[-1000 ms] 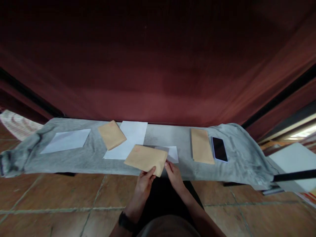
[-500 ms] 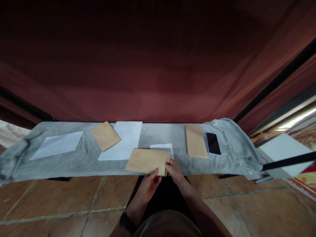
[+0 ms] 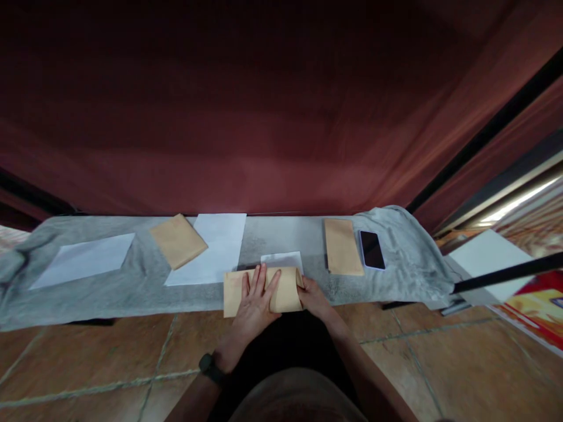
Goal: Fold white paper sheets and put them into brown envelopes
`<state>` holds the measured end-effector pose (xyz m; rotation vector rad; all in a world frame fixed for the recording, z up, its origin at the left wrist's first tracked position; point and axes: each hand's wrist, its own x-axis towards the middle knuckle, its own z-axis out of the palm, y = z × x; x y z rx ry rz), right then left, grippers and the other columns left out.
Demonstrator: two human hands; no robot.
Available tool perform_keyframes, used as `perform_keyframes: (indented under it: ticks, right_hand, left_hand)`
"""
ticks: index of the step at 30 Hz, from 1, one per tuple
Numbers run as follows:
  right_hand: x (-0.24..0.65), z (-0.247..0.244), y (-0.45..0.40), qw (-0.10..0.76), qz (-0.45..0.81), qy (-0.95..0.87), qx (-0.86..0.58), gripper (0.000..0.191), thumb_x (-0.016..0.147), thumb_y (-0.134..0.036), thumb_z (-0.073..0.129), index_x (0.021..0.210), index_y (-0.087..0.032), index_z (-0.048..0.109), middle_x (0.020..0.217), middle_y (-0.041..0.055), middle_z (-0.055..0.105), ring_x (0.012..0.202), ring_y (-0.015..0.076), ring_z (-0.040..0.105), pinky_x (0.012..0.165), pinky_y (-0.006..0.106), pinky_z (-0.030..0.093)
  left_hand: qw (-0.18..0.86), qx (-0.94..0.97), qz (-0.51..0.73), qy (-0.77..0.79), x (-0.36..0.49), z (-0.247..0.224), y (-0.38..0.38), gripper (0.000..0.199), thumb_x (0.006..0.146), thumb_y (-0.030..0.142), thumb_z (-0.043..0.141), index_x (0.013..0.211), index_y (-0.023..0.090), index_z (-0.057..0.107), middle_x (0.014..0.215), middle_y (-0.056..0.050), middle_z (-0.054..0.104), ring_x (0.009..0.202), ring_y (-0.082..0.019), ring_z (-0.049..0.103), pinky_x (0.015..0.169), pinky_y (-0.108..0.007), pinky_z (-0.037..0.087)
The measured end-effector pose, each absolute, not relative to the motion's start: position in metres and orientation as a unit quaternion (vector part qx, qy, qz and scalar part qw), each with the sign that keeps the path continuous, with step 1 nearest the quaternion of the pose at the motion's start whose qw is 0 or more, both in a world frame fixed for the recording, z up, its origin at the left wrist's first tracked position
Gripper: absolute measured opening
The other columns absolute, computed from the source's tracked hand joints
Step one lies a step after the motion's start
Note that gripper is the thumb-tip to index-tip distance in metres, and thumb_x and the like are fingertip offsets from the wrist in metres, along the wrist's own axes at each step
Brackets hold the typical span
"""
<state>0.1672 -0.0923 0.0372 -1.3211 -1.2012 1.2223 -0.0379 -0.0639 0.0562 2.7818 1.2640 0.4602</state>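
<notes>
Spreading its fingers across a brown envelope [image 3: 287,291], a person's left hand [image 3: 255,306] rests on the near side of a small white sheet [image 3: 281,259]; the envelope runs rightward to the right hand [image 3: 315,297], gripping its curled end, fingertips hidden, near the sheet's right edge. Well right of the sheet lies a phone [image 3: 372,251].

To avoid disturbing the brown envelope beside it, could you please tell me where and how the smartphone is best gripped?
Probably by its long right edge, coming from the right: the smartphone lies flat, screen up, its left edge close beside the brown envelope.
</notes>
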Motion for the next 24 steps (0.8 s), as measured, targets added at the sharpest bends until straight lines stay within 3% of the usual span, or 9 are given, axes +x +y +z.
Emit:
perform_keyframes:
  ticks: [4, 12, 19, 24]
  right_hand:
    - [0.178, 0.039, -0.099, 0.439, 0.528, -0.503, -0.525, 0.03, 0.087, -0.036, 0.056, 0.106, -0.024, 0.076, 0.094, -0.0004, 0.077, 0.082, 0.0206, 0.07, 0.079, 0.035, 0.058]
    - [0.19, 0.027, -0.099, 0.44, 0.495, -0.478, -0.577, 0.032, 0.085, -0.03, 0.053, 0.109, -0.021, 0.073, 0.088, 0.0017, 0.077, 0.077, 0.0201, 0.07, 0.067, 0.029, 0.056]
    - [0.204, 0.043, -0.106, 0.484, 0.205, -0.499, -0.689, 0.029, 0.091, -0.035, 0.051, 0.107, -0.019, 0.069, 0.104, 0.011, 0.073, 0.093, 0.0242, 0.069, 0.087, 0.038, 0.056]
    - [0.212, 0.056, -0.11, 0.447, 0.346, -0.556, -0.61, 0.029, 0.096, -0.031, 0.046, 0.1, -0.021, 0.073, 0.093, 0.0051, 0.075, 0.085, 0.0202, 0.07, 0.082, 0.033, 0.057]
  left_hand:
    - [0.034, 0.916, 0.123, 0.38, -0.041, 0.05, -0.061, 0.113, 0.066, 0.041, 0.083, 0.161, 0.022, 0.026, 0.167, -0.021, 0.024, 0.154, -0.043, 0.021, 0.122, -0.068, 0.012]
    - [0.028, 0.916, 0.149, 0.373, -0.027, 0.059, -0.065, 0.09, 0.074, 0.03, 0.073, 0.157, 0.024, 0.038, 0.153, -0.019, 0.047, 0.145, -0.039, 0.039, 0.124, -0.065, 0.01]
    - [0.029, 0.901, 0.165, 0.4, -0.019, 0.054, -0.056, 0.092, 0.076, 0.032, 0.071, 0.159, 0.018, 0.033, 0.15, -0.021, 0.049, 0.141, -0.039, 0.043, 0.123, -0.061, 0.018]
    - [0.039, 0.899, 0.179, 0.399, -0.007, 0.048, -0.057, 0.098, 0.076, 0.037, 0.073, 0.16, 0.017, 0.027, 0.149, -0.021, 0.049, 0.14, -0.038, 0.044, 0.121, -0.061, 0.025]
